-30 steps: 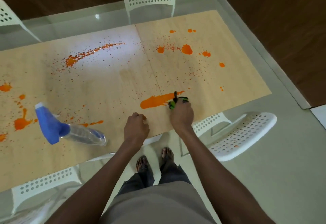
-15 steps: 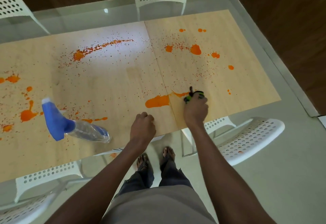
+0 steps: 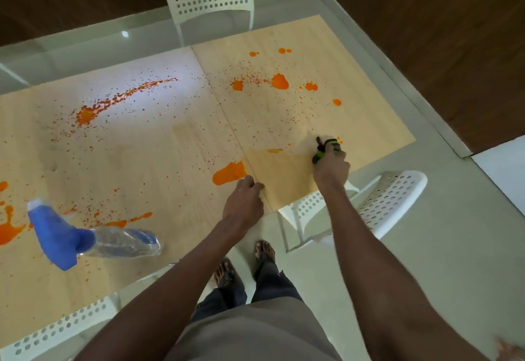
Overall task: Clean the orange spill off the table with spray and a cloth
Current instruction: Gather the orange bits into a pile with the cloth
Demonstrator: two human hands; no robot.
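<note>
Orange spill (image 3: 229, 172) is what the wipe is eating into: the long streak that a second ago ran unbroken from the blob by the left hand to the cloth is now cut. Only the blob's near end is left, just ahead of the left hand's knuckles, while between the two hands a damp, faintly tinted smear (image 3: 277, 159) marks where the rest was, with a thin orange trace at its far edge.

The right hand (image 3: 331, 165) has swept outward, away from the left hand, across the seam between the two wooden panels, and its fingers are curled round a small green and black cloth (image 3: 324, 149), pressing it onto the table (image 3: 176, 144). The left hand (image 3: 243, 203) rests on the near edge, fingers curled under into a loose fist with nothing in it, apparently bracing.

The spray bottle (image 3: 93, 240) lies on its side well out to the left of the left hand, untouched by either hand.

I judge the wiping works, but only one stroke's worth is done. The blob beside the left hand is the obvious next pass. Far more remains: splats (image 3: 279, 81) beyond the right hand, a long speckled arc (image 3: 119, 99) far ahead of the left hand, and pools past the bottle at the left border. The tinted film suggests the cloth is spreading some colour, so the smear may need a second pass, perhaps with more spray.
</note>
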